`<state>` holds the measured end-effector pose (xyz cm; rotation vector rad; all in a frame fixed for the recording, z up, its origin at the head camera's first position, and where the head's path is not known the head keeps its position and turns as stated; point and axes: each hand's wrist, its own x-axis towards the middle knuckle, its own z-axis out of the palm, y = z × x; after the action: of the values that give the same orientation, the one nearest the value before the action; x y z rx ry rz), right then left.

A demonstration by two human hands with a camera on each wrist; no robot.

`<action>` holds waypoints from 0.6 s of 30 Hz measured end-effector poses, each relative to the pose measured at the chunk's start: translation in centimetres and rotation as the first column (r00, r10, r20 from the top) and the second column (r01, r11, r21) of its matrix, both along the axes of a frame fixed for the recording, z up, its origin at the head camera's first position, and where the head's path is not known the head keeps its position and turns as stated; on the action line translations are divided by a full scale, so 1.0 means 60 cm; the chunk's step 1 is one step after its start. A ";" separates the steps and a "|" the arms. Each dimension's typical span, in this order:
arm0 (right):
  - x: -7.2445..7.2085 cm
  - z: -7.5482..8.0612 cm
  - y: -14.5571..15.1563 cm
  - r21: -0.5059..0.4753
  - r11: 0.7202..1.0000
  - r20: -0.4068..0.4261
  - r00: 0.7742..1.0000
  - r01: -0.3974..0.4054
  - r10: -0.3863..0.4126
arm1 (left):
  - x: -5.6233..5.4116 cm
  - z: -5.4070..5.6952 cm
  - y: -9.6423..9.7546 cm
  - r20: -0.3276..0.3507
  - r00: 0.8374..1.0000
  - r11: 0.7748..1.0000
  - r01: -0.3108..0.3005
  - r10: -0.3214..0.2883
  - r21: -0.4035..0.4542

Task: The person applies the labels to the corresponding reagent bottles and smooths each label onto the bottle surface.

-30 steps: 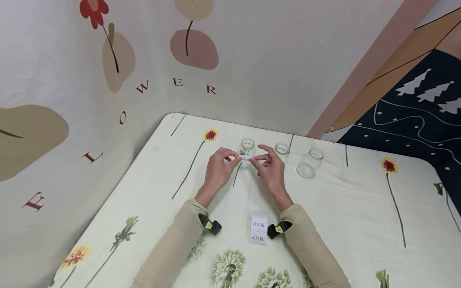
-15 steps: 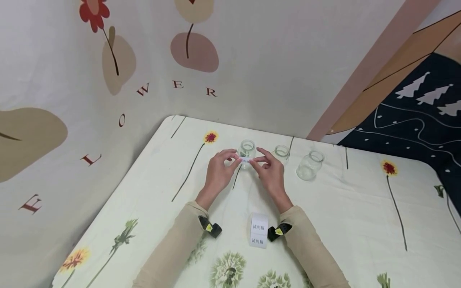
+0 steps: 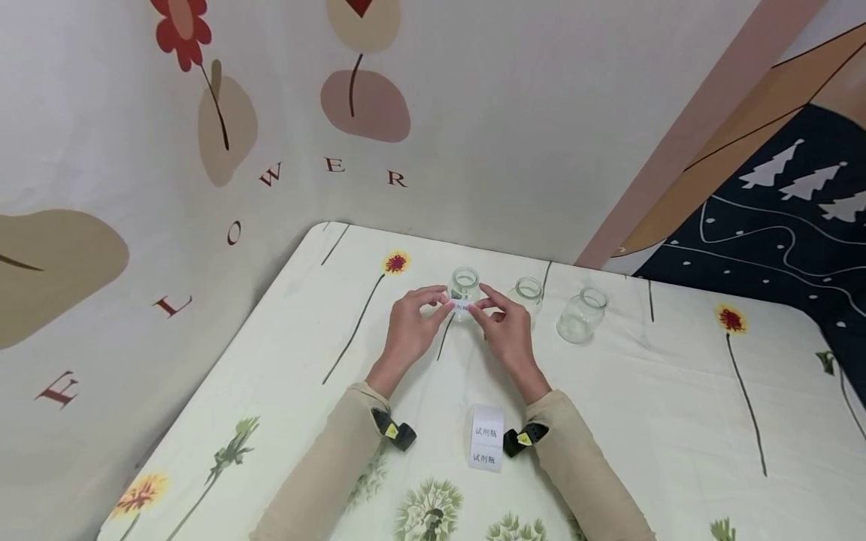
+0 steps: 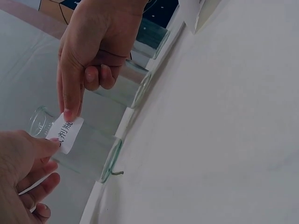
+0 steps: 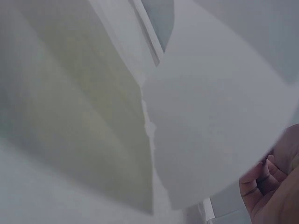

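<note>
A small white label [image 3: 461, 306] with dark characters lies across the front of a clear glass jar [image 3: 464, 276]. My left hand [image 3: 414, 321] holds the label's left end, its thumb on the paper and its fingers beside the jar. Holding the opposite end is my right hand [image 3: 506, 324], with its index finger reaching toward the jar's right side. In the left wrist view the label [image 4: 66, 133] sits below the jar's neck, with a fingertip at each end. The right wrist view catches only part of the right hand [image 5: 268, 182], behind large pale paper.
Two more glass jars, a middle one [image 3: 529, 288] and a right one [image 3: 582, 315], stand to the right. A strip of printed labels [image 3: 485, 439] rests between my forearms, and its blank paper [image 5: 210, 107] fills much of the right wrist view. A patterned curtain borders the table's far edge.
My right index finger, raised off to the side before, has come in against the jar's right side. The left hand and label stay almost still; the head view has tilted up slightly.
</note>
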<state>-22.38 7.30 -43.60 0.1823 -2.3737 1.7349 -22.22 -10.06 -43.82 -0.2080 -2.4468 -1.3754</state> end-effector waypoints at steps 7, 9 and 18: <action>0.000 0.002 0.001 0.015 1.000 -0.024 1.000 -0.009 0.009 | -0.001 0.000 -0.001 -0.017 1.000 1.000 0.005 -0.005 -0.028; 0.000 0.002 0.001 0.029 1.000 -0.029 1.000 -0.008 0.009 | -0.002 -0.001 -0.001 -0.019 1.000 1.000 0.006 -0.007 -0.030; 0.000 0.003 0.003 0.045 0.999 -0.020 1.000 -0.013 0.014 | -0.004 -0.006 -0.003 -0.039 0.999 1.000 0.016 -0.015 0.011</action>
<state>-22.37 7.50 -43.44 0.2223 -2.4037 1.6788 -22.46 -10.25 -44.19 -0.2492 -2.4095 -1.3783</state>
